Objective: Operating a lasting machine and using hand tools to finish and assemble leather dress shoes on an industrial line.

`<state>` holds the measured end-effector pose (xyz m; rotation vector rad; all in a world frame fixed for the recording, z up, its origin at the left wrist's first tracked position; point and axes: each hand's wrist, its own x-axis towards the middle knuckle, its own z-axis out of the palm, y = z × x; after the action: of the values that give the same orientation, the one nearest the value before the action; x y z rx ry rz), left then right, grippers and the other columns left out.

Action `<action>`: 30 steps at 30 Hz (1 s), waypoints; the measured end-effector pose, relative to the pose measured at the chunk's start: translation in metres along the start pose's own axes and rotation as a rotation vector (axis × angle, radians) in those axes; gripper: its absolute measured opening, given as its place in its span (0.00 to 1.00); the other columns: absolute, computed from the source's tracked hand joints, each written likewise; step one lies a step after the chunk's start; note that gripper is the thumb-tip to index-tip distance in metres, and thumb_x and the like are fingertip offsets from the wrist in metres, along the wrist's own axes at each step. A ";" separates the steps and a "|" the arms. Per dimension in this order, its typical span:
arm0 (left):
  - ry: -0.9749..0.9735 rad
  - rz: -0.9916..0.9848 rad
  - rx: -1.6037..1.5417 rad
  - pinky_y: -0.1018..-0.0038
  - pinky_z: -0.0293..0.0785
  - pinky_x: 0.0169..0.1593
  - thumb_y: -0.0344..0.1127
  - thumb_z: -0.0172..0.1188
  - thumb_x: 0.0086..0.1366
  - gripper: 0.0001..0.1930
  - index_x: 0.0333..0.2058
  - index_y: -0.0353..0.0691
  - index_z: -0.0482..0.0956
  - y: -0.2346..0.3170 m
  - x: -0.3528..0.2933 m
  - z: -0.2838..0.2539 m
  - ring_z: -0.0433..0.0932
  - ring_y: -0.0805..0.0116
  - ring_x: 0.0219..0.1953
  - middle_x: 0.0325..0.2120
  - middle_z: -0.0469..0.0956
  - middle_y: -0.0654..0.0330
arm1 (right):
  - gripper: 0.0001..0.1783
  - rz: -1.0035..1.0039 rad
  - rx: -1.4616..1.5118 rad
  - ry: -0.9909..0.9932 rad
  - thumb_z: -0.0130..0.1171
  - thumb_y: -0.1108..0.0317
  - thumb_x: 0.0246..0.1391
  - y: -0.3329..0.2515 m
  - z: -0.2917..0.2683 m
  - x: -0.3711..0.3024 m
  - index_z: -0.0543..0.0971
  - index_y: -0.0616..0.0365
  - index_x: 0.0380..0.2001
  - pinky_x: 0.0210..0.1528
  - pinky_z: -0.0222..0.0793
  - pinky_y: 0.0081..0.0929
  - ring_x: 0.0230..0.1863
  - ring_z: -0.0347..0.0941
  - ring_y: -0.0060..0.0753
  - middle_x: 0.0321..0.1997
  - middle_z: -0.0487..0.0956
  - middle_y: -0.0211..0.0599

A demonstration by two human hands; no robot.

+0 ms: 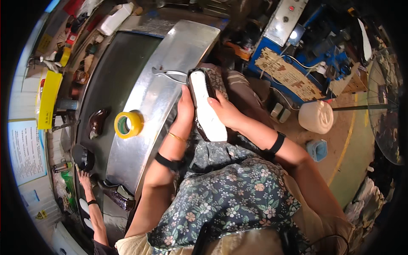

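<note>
As we sit with the dark belt [127,59] on our left, a shiny metal ledge [148,102] runs along its right side, between it and us. A blue machine [265,44] stands far right, and our floral apron [238,195] covers us near the centre. To the right, a white jug [315,117] stands on the floor.

Above our lap we hold a dark, glossy shoe [206,114] between both hands, its long white bottom turned up toward us. Our left hand [185,110] is closed against its left side, the thumb pointing far along the dark edge; its other fingers are hidden, so we cannot tell how they are spread. Our right hand [227,112] clamps the right side, thumb laid on the white bottom, one finger set a little apart from it by the dark edge, the rest out of sight beneath.

On the left, another person's hand [85,176] reaches to a dark rounded object [83,157], near a brown shoe [97,122] on the belt. A yellow tape roll [135,124] lies on the ledge. Farther off are silver pincers [172,75], their handle end just beside our shoe; we cannot tell whether they touch it.
</note>
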<state>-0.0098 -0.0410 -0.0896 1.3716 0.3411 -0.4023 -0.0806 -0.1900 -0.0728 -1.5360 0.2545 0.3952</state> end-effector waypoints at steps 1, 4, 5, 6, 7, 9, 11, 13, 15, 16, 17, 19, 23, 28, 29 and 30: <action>0.154 0.120 0.313 0.67 0.66 0.62 0.48 0.39 0.75 0.27 0.51 0.28 0.76 0.000 -0.010 0.001 0.75 0.51 0.55 0.49 0.77 0.42 | 0.39 0.015 -0.160 0.071 0.44 0.52 0.68 -0.006 0.008 0.001 0.48 0.70 0.69 0.66 0.59 0.37 0.67 0.62 0.52 0.66 0.63 0.66; 0.131 0.296 1.189 0.59 0.74 0.48 0.51 0.36 0.75 0.29 0.37 0.30 0.80 0.034 -0.022 -0.010 0.80 0.44 0.41 0.35 0.80 0.38 | 0.46 -0.029 -0.349 0.064 0.43 0.46 0.66 0.009 0.030 0.008 0.42 0.75 0.69 0.67 0.57 0.42 0.67 0.59 0.65 0.67 0.57 0.74; 0.055 0.311 1.602 0.55 0.76 0.41 0.50 0.35 0.75 0.30 0.31 0.31 0.79 0.040 -0.020 -0.013 0.80 0.42 0.34 0.29 0.80 0.39 | 0.46 -0.051 -0.482 0.121 0.42 0.45 0.66 0.001 0.041 0.004 0.41 0.74 0.69 0.67 0.57 0.43 0.67 0.59 0.65 0.68 0.56 0.73; 0.039 0.416 1.643 0.48 0.74 0.35 0.50 0.35 0.74 0.29 0.28 0.32 0.76 0.039 -0.013 -0.023 0.78 0.39 0.29 0.26 0.79 0.41 | 0.48 0.094 -0.441 0.059 0.41 0.43 0.65 -0.008 0.043 0.001 0.40 0.73 0.69 0.66 0.58 0.45 0.66 0.58 0.68 0.67 0.57 0.73; 0.044 0.408 1.642 0.48 0.74 0.35 0.50 0.35 0.74 0.29 0.28 0.32 0.76 0.040 -0.011 -0.031 0.78 0.39 0.29 0.26 0.79 0.41 | 0.44 -0.085 -0.349 0.148 0.43 0.47 0.66 0.019 0.044 0.016 0.42 0.71 0.69 0.66 0.58 0.43 0.66 0.60 0.66 0.67 0.58 0.70; -0.139 0.504 1.515 0.48 0.74 0.35 0.50 0.35 0.74 0.26 0.38 0.30 0.73 0.041 -0.009 -0.050 0.79 0.38 0.30 0.26 0.79 0.40 | 0.41 -0.207 -0.096 -0.004 0.46 0.54 0.66 0.022 0.039 0.018 0.44 0.71 0.69 0.66 0.59 0.39 0.66 0.62 0.61 0.67 0.59 0.68; -0.213 0.313 1.418 0.46 0.73 0.35 0.52 0.39 0.74 0.24 0.48 0.33 0.63 0.022 -0.050 -0.055 0.78 0.34 0.30 0.25 0.78 0.36 | 0.39 -0.300 -0.070 0.030 0.48 0.59 0.66 0.034 0.035 0.007 0.45 0.71 0.69 0.66 0.58 0.36 0.66 0.62 0.55 0.66 0.61 0.67; -0.042 0.142 1.432 0.46 0.72 0.35 0.52 0.39 0.74 0.23 0.45 0.34 0.65 0.014 -0.076 -0.032 0.78 0.34 0.31 0.26 0.79 0.37 | 0.39 -0.419 -0.117 0.118 0.47 0.56 0.67 0.052 0.037 0.009 0.45 0.70 0.69 0.67 0.58 0.38 0.67 0.61 0.58 0.66 0.61 0.67; 0.052 0.349 1.194 0.46 0.72 0.36 0.50 0.39 0.74 0.21 0.43 0.35 0.67 -0.003 -0.069 -0.035 0.78 0.34 0.31 0.25 0.79 0.38 | 0.40 -0.311 -0.293 0.260 0.45 0.52 0.67 0.039 0.040 0.001 0.46 0.68 0.69 0.66 0.58 0.41 0.67 0.61 0.62 0.68 0.60 0.67; 0.063 0.398 1.095 0.49 0.74 0.37 0.53 0.36 0.74 0.26 0.45 0.36 0.73 -0.006 -0.059 -0.035 0.78 0.35 0.30 0.25 0.79 0.38 | 0.40 -0.308 -0.275 0.241 0.43 0.49 0.67 0.027 0.035 0.002 0.46 0.67 0.69 0.66 0.58 0.44 0.66 0.60 0.65 0.68 0.59 0.67; 0.060 0.403 1.095 0.49 0.74 0.37 0.53 0.36 0.74 0.26 0.45 0.36 0.73 -0.009 -0.052 -0.040 0.78 0.35 0.30 0.25 0.79 0.38 | 0.40 -0.244 -0.306 0.217 0.41 0.47 0.68 0.034 0.030 0.005 0.47 0.66 0.69 0.66 0.58 0.43 0.67 0.61 0.62 0.68 0.59 0.66; -0.098 0.331 0.883 0.51 0.73 0.43 0.60 0.31 0.74 0.36 0.42 0.31 0.78 -0.008 -0.038 -0.052 0.77 0.32 0.37 0.29 0.78 0.32 | 0.41 -0.152 -0.208 0.011 0.38 0.43 0.68 0.032 0.009 0.009 0.47 0.67 0.69 0.67 0.57 0.40 0.68 0.61 0.56 0.67 0.62 0.64; -0.043 0.062 1.002 0.54 0.67 0.57 0.68 0.21 0.70 0.48 0.39 0.27 0.81 0.040 0.010 -0.037 0.73 0.34 0.51 0.41 0.78 0.33 | 0.45 0.425 -0.049 0.136 0.27 0.36 0.68 -0.022 -0.028 0.056 0.74 0.74 0.45 0.60 0.64 0.42 0.60 0.71 0.51 0.50 0.79 0.54; -0.097 0.281 1.464 0.51 0.74 0.48 0.54 0.28 0.73 0.37 0.30 0.30 0.83 0.059 0.023 0.009 0.80 0.39 0.38 0.32 0.81 0.41 | 0.23 -0.532 -0.887 0.375 0.39 0.55 0.68 -0.008 -0.029 0.124 0.79 0.59 0.34 0.35 0.74 0.47 0.32 0.78 0.55 0.36 0.79 0.59; -0.118 0.324 1.548 0.51 0.75 0.45 0.51 0.31 0.73 0.34 0.29 0.32 0.83 0.055 0.018 0.003 0.81 0.40 0.36 0.30 0.82 0.42 | 0.23 -0.527 -0.883 0.366 0.39 0.55 0.68 -0.016 -0.016 0.110 0.79 0.59 0.34 0.35 0.74 0.47 0.32 0.78 0.55 0.36 0.79 0.59; -0.123 0.435 1.672 0.52 0.77 0.41 0.47 0.33 0.73 0.31 0.26 0.35 0.83 0.053 0.009 0.003 0.81 0.42 0.31 0.27 0.82 0.46 | 0.22 -0.402 -0.994 0.311 0.40 0.56 0.68 -0.029 -0.006 0.097 0.79 0.60 0.34 0.40 0.73 0.47 0.38 0.77 0.56 0.39 0.79 0.59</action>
<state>0.0234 -0.0370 -0.0468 2.9315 -0.5859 -0.3777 0.0202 -0.1867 -0.0852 -2.5688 -0.0420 -0.0802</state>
